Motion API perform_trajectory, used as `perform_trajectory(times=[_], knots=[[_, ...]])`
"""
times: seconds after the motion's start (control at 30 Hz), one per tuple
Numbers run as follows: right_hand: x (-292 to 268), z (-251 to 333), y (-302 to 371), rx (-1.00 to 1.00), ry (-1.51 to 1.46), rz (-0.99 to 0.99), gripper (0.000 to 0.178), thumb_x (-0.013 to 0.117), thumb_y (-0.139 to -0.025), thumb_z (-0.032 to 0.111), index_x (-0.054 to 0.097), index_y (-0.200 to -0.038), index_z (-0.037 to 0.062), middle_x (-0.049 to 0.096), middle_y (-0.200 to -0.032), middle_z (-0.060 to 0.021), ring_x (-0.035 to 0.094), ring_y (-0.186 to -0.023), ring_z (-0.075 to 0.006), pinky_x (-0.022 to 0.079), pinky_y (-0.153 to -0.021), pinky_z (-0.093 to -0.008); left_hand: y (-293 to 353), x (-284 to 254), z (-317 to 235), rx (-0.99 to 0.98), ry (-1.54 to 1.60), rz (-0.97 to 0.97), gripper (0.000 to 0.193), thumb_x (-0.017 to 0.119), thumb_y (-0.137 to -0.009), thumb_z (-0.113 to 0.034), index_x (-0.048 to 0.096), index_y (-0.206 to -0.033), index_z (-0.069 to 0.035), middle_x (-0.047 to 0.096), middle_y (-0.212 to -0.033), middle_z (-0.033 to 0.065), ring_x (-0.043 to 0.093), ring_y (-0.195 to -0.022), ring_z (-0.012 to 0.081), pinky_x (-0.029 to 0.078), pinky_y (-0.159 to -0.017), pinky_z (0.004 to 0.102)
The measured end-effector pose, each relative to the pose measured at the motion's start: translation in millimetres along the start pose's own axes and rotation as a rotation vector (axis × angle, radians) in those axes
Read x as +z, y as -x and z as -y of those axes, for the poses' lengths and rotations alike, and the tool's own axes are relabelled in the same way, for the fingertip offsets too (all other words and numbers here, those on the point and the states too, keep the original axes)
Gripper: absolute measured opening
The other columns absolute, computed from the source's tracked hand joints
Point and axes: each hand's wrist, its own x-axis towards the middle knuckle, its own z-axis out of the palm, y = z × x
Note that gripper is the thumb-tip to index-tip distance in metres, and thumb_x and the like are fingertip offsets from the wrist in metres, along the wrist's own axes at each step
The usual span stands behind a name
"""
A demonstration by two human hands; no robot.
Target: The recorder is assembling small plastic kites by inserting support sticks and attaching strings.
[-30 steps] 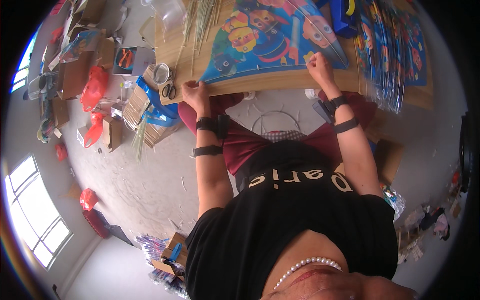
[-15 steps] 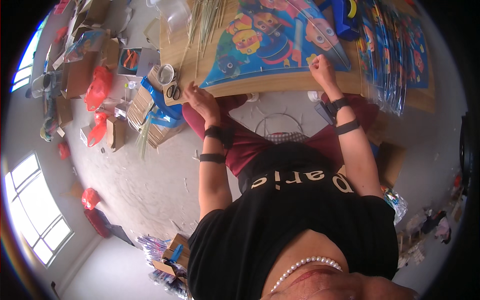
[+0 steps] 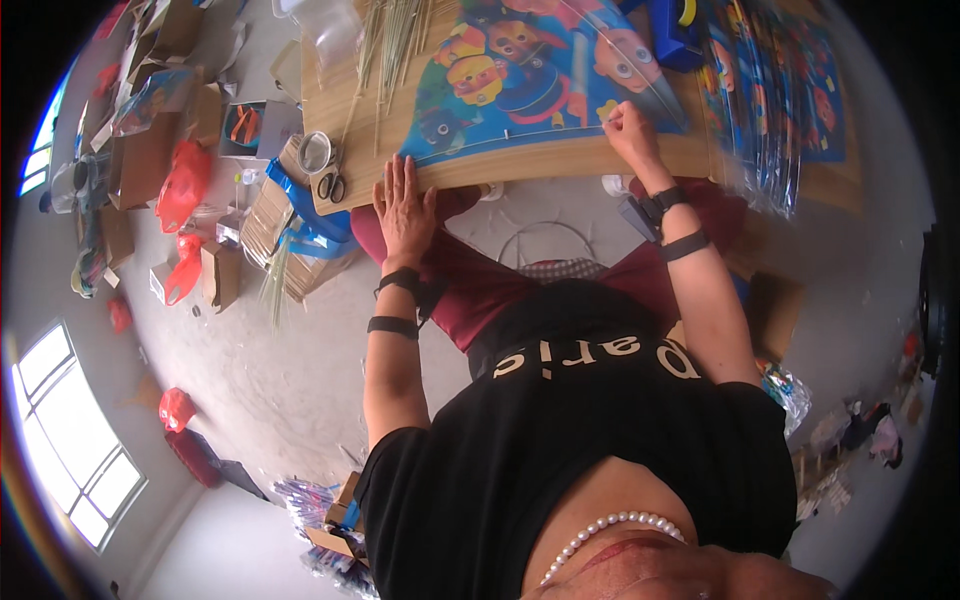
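Observation:
A blue kite sheet (image 3: 470, 125) printed with cartoon figures lies flat on the wooden table, a thin pale rod along its near edge. My left hand (image 3: 405, 222) is open, its fingers straight and pointing away from me. Its fingertips rest at the table's near edge by the kite's left corner. Over the kite's near edge, toward its right end, my right hand (image 3: 632, 140) is closed in a pinch. Whatever sits between those fingers is too small to make out.
Black-handled scissors (image 3: 331, 187) and a round clear container (image 3: 316, 152) lie at the table's left corner. Thin sticks (image 3: 395, 45) are behind. A blue tape dispenser (image 3: 677, 38) and wrapped printed sheets (image 3: 765, 110) are at right. Cardboard (image 3: 270, 225) stands left of the table.
My left hand has gone from bent fingers to straight ones, reaching the table edge by the kite's corner. The right hand keeps its pinch at nearly the same spot. The view has shifted slightly.

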Motion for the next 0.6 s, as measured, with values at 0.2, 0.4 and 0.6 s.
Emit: perform_trajectory(times=[0.2, 0.4, 0.6], knots=[[0.4, 6.3, 5.9, -0.067, -0.017, -0.054, 0.012, 0.065, -0.084, 0.012, 0.055, -0.091, 0.0081, 0.067, -0.081, -0.0156, 0.066, -0.082, -0.0404, 0.051, -0.071, -0.0497, 1.1, -0.6, 1.5, 0.006, 0.015, -0.009, 0.066, 0.052, -0.099, -0.036, 0.031, -0.156, -0.011, 0.027, -0.163, 0.0102, 0.021, -0.152, 0.0265, 0.014, -0.122, 0.0475], [-5.2, 10.0, 10.2, -0.1, -0.03, -0.089, 0.021, 0.072, -0.083, 0.014, 0.054, -0.092, 0.0078, 0.066, -0.081, -0.016, 0.065, -0.08, -0.0404, 0.051, -0.07, -0.0488, 0.6, 2.1, 1.5, 0.008, 0.005, -0.012, 0.066, 0.053, -0.099, -0.037, 0.03, -0.156, -0.012, 0.027, -0.163, 0.0105, 0.021, -0.152, 0.0261, 0.014, -0.122, 0.0471], [-16.2, 12.3, 12.1, 0.043, -0.006, -0.034, 0.032, 0.08, -0.079, 0.024, 0.056, -0.092, 0.0072, 0.067, -0.085, -0.0176, 0.065, -0.085, -0.0402, 0.05, -0.074, -0.0472, 0.6, -0.5, -0.6, 0.011, 0.024, -0.022, 0.067, 0.055, -0.097, -0.034, 0.031, -0.155, -0.011, 0.028, -0.162, 0.0101, 0.022, -0.152, 0.0257, 0.014, -0.122, 0.0487]])
